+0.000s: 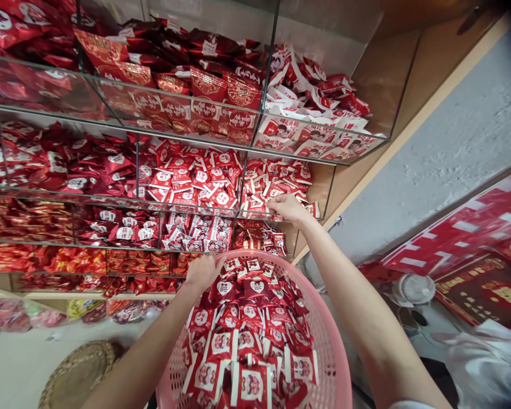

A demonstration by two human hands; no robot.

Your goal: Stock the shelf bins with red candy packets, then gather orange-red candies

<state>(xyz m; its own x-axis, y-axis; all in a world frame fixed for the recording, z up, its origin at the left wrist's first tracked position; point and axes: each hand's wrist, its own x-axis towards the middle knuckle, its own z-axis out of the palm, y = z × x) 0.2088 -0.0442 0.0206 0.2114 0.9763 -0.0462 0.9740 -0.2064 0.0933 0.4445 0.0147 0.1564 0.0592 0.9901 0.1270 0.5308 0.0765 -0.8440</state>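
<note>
— Well, what sits nearest the lens from where you're watching?

— Low in the middle of the frame I see a round pink perforated plastic basket [329, 355], heaped with red-and-white wrapped sweet packets [238, 335]. Both bare forearms run up past it from the bottom edge.

— And the left hand?

— I've got the left hand [202, 272] at the basket's far rim, just left of centre. Its fingers curl down over the edge, so I read it as gripping the rim.

— The right one?

— Further up, right of centre, the right hand [289, 207] lies at the front edge of a glass shelf compartment [255, 216]. Its fingers are bent down onto the small red and white packets [276, 173] piled there. Whether it pinches one I cannot tell, because the fingertips are hidden from me.

— What lies beyond that?

— Tiers of glass shelving [111, 119] fill the left and top of the frame, every bin stuffed with dark red foil packets [89, 165]. One bin at upper centre-right holds mostly white wrappers [310, 96]. At lower left a round woven mat [79, 369] lies on the pale floor. Far right I make out a white fan [413, 289] and red printed boxes [485, 238], all blurred.
</note>
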